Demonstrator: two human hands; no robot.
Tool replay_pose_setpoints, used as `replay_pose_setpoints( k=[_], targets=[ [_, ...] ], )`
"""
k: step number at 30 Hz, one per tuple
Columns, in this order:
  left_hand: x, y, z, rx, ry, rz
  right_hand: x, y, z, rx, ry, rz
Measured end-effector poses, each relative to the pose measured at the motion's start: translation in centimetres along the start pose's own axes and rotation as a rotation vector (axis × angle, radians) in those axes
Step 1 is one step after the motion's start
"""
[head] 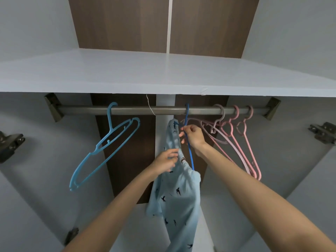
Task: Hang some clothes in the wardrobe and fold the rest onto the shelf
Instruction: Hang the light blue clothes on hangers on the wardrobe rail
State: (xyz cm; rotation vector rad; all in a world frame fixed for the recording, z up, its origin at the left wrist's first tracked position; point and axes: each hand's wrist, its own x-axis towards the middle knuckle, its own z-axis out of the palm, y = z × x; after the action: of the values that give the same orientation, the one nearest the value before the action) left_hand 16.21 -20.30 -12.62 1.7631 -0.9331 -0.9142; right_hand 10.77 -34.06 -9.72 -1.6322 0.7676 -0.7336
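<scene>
Your right hand point(192, 135) pinches the dark blue hanger point(190, 155), hooked on the rod point(127, 110); your left hand point(168, 160) grips the bird-print garment point(174, 193) draped over it. Seating on the far shoulder appears incomplete; release now and the cloth may slide off.

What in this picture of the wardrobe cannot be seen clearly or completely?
Head view only:
- dark blue hanger: partly covered by the light blue garment.
- light blue garment: lower end cut off by the bottom edge, so its kind is unclear.
- pink hangers: they overlap and are partly behind the right hand.
</scene>
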Motion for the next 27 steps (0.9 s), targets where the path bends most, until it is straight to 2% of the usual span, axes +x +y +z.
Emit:
replay_pose_setpoints(
  k=[5,11,16,21,27],
  targets=[
    [0.4,-0.7,-0.1,0.003,0.002,-0.01,0.7,0.7,0.1,-0.034,-0.022,-0.018],
    [0.6,-0.9,0.7,0.016,0.05,0.022,0.8,1.3,-0.9,-0.232,-0.031,-0.038],
    [0.0,-0.9,1.6,0.032,0.053,0.026,-0.6,1.3,-2.6,-0.306,-0.053,0.054],
    [-1.8,-2.3,2.8,0.046,0.054,-0.011,-4.7,1.2,-4.8,-0.293,-0.195,0.103],
    [-4.8,-5.7,5.1,0.011,0.095,-0.176,-10.2,2.5,-6.0,-0.36,-0.417,0.142]
  ],
)
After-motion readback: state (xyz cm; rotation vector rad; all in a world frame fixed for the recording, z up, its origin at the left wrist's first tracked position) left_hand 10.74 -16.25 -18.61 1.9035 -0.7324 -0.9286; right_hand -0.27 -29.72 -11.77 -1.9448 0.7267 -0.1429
